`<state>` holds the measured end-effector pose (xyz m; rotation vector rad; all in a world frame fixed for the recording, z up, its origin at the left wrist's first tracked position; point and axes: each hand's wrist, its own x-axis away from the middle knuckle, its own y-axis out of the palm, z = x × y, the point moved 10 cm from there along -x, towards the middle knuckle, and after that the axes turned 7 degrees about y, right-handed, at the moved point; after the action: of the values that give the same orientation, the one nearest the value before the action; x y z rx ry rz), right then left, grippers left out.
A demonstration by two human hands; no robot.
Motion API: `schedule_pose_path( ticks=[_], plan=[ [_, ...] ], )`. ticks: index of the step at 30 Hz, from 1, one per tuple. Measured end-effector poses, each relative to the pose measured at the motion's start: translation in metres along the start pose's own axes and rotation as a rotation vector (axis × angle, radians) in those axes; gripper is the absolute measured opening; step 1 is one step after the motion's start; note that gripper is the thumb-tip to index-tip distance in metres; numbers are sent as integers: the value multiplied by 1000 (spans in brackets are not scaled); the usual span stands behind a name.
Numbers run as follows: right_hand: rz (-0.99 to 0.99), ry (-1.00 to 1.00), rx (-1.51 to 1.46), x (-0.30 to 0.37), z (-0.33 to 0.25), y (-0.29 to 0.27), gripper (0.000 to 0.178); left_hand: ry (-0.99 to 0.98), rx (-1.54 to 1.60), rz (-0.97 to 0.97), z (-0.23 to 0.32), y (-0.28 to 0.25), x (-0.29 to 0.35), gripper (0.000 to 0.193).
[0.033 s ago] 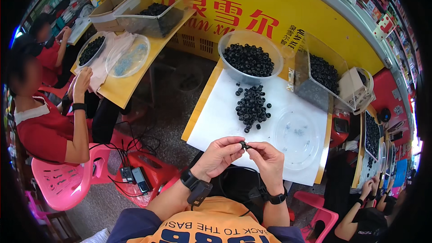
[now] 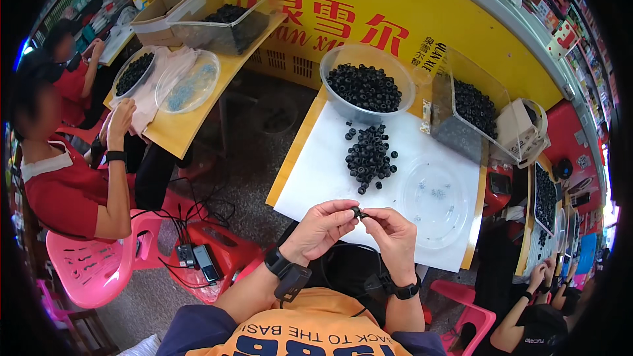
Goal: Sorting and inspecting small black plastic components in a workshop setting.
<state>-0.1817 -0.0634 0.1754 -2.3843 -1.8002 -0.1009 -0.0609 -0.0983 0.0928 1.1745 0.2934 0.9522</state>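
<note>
In front of my chest, my left hand (image 2: 322, 229) pinches a small black ring-shaped part (image 2: 357, 212) between thumb and fingertips. My right hand (image 2: 393, 234) meets it from the other side, thumb and forefinger closed on the same part; its finer details are hidden by the fingers. Just beyond my hands, a loose pile of black ring-shaped parts (image 2: 369, 157) lies on a white sheet (image 2: 310, 181). To the right of the pile is a shallow clear round lid (image 2: 428, 234) with tiny bluish-grey bits in it.
A clear round tub (image 2: 407, 102) full of black parts stands at the table's far side, beside a clear rectangular bin (image 2: 471, 109) holding more. At left, a person in red (image 2: 72, 181) sits at another table (image 2: 188, 133). A red stool (image 2: 227, 254) carries cables and a device.
</note>
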Motion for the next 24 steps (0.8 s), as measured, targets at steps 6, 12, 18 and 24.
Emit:
schedule_pose_path(
  ticks=[6, 12, 18, 24],
  plan=[
    [16, -19, 36, 3, 1, 0, 17, 3, -3, 5, 0, 1, 2, 23],
    [36, -22, 50, 5, 4, 2, 16, 81, -117, -7, 8, 2, 2, 25],
    [51, -55, 87, 5, 7, 7, 16, 108, -184, -26, 17, 5, 5, 27],
    [52, -111, 70, 7, 7, 9, 16, 85, -183, -31, 15, 2, 5, 30]
  ],
)
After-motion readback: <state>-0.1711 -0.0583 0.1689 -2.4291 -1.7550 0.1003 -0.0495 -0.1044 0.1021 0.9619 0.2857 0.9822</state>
